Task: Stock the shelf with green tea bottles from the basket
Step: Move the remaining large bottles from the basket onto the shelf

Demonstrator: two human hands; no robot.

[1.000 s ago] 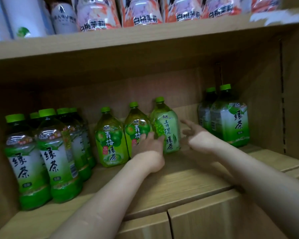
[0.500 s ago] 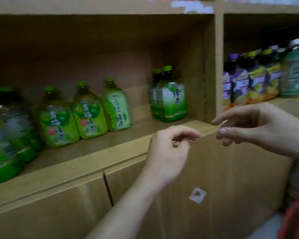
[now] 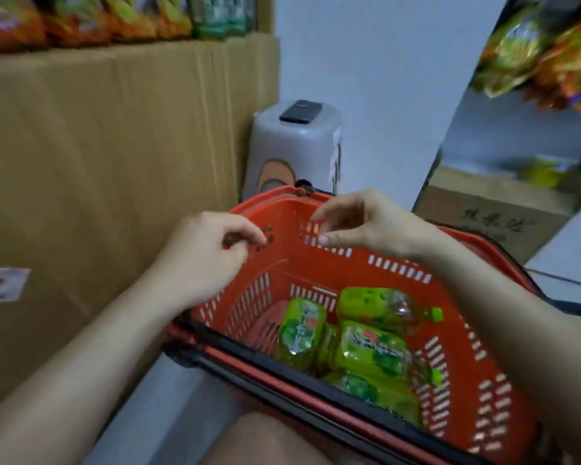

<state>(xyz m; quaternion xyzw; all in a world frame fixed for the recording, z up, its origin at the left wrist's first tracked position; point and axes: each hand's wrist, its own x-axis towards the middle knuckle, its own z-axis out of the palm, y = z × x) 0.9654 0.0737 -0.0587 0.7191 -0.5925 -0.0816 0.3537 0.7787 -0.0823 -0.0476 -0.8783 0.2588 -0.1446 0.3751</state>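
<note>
Head view: blurred bottles (image 3: 373, 354), perhaps four.

I work from a single view, the wide-angle head camera, facing forward and steeply down. It sits close above the basket (image 3: 284, 213), whose rim runs from the centre to the lower right corner, so I look straight into it. Both forearms enter from the bottom edge, and the left hand (image 3: 208, 260) and right hand (image 3: 366, 226) hang near mid-frame. The cabinet (image 3: 98, 146) fills the left half, and the stool (image 3: 296, 146) stands at upper centre. The upper corners are blurred.
</note>
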